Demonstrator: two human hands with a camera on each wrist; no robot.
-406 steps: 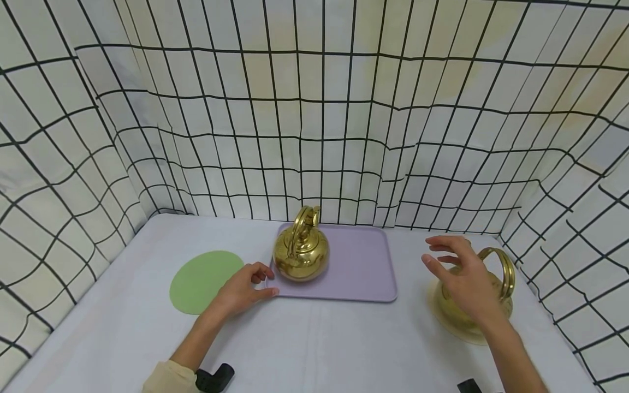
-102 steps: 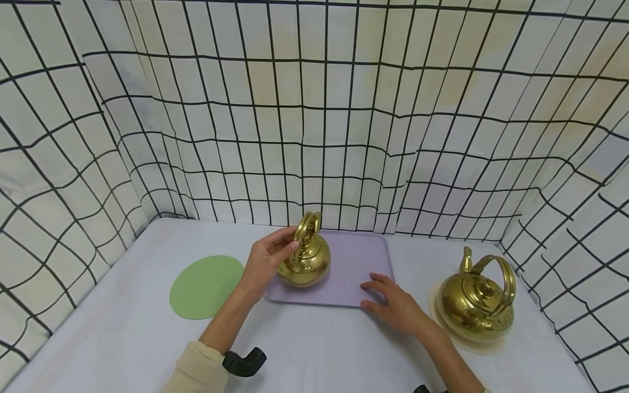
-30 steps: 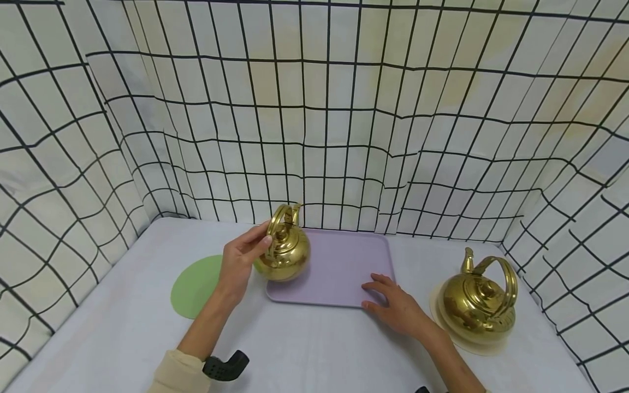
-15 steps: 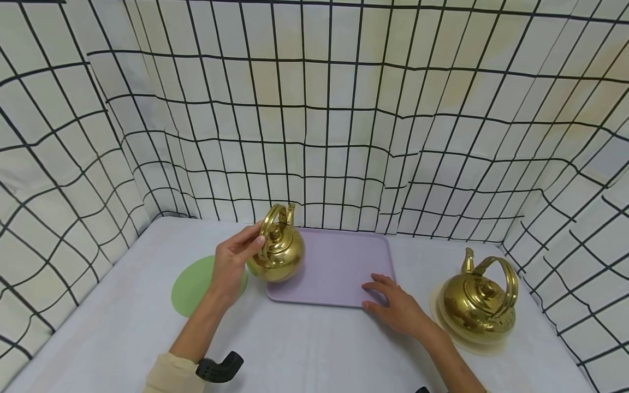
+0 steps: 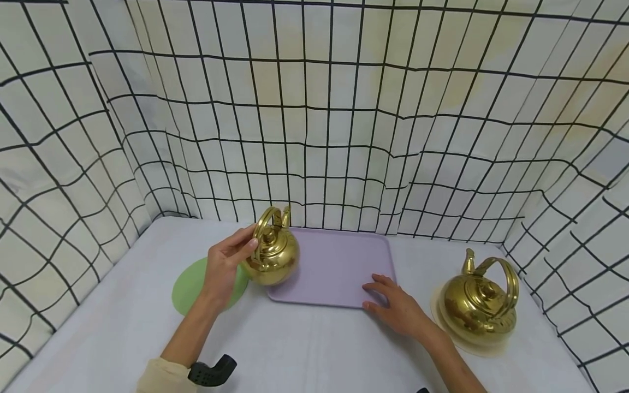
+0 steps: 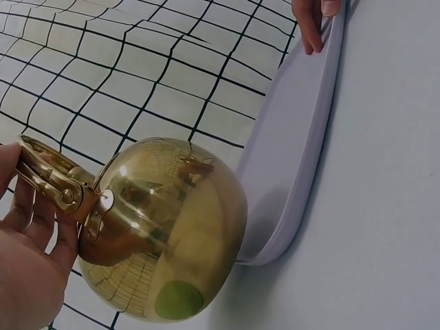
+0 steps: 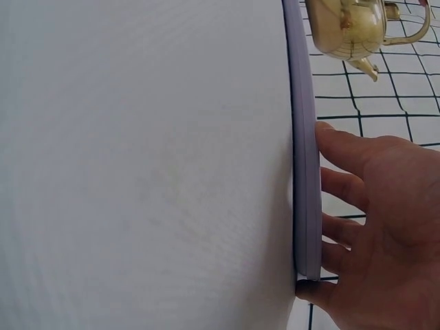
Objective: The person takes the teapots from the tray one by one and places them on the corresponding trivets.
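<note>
My left hand (image 5: 221, 273) grips the arched handle of a small brass kettle (image 5: 276, 261). That kettle is raised over the left edge of the lilac tray (image 5: 339, 259), its spout pointing away from me. In the left wrist view the kettle's round body (image 6: 165, 220) hangs beside the tray's end, fingers (image 6: 41, 213) wrapped on the handle. Near the tray's front right corner lies my right hand (image 5: 395, 308), fingers relaxed over the rim. The right wrist view shows its thumb and fingers (image 7: 340, 182) touching the tray edge (image 7: 309, 172).
A green round mat (image 5: 187, 292) lies left of the tray, partly behind my left hand. On the right, a larger brass kettle (image 5: 476, 305) stands on a pale round mat (image 5: 481, 350). Black wire grid (image 5: 314, 144) over white cloth encloses the back and sides.
The small kettle, resting on the tray earlier, has been lifted by its handle and carried left in my left hand. My right hand moved from the larger kettle to the tray edge, then stayed.
</note>
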